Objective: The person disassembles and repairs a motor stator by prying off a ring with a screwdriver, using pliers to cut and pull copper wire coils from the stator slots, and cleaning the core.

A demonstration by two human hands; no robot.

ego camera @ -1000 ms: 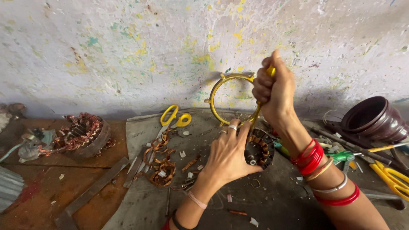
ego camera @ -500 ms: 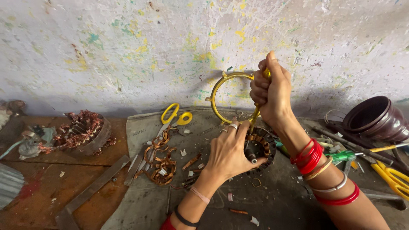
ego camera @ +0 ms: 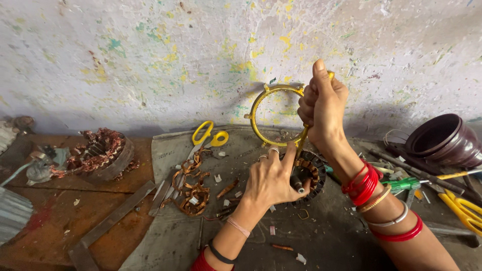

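Observation:
My right hand (ego camera: 322, 103) is raised and closed on a yellow coated wire coil (ego camera: 261, 113), a loop that stands up in front of the wall. A strand of it runs down into a round motor stator (ego camera: 312, 173) lying on the grey mat (ego camera: 170, 236). My left hand (ego camera: 271, 178) rests on the stator's near edge with its fingers curled over it, holding it down. Red and metal bangles sit on my right wrist.
Yellow-handled scissors (ego camera: 211, 136) and scraps of old copper winding (ego camera: 191, 188) lie left of the stator. A second wound stator (ego camera: 103, 153) sits on the rusty surface further left. At the right are a dark bowl (ego camera: 442, 140), a green-handled tool (ego camera: 401, 184) and more yellow scissors (ego camera: 464, 208).
My right hand has risen slightly with the coil. My left hand has kept its hold on the stator.

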